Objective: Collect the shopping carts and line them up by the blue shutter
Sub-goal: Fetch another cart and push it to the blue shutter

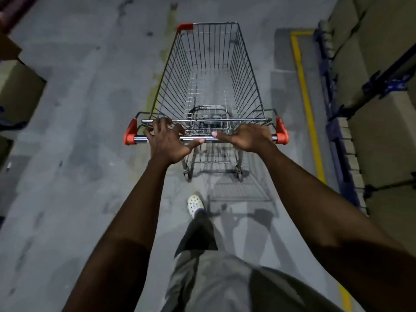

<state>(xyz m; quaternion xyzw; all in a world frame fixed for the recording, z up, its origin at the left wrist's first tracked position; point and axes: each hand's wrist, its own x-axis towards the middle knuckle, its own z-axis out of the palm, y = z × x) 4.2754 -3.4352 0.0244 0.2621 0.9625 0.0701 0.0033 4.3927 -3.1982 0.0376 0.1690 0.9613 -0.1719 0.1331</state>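
The cart [209,91] is right in front of the person, on the gray floor [78,131]. It is empty. Its long side points straight away from the person: the bar [209,138] is the near end and the front of the basket is the far end. The bar lies across, from left to right, with an orange cap [130,136] at each tip.

Both hands are on the bar. The left hand [167,143] is on the left part. Its fingers are spread and bent over the bar, and its thumb lies along it. The right hand [248,138] is on the right part, fingers curled over the bar, thumb along it too. The two thumbs point at each other, near but not touching. Both hands are just as close to the cart, one on each side of its middle.

I think the person is pushing the cart forward. With a hand on each side, an even push should send it straight. A harder push on one side would turn it.

One white shoe [194,204] is stepping out behind the wheels. A yellow line [305,97] runs along the floor to the right of the cart. Past it are stacked boxes [371,64]. The blue shutter and other carts are not in view, so I cannot tell how far there is to go.
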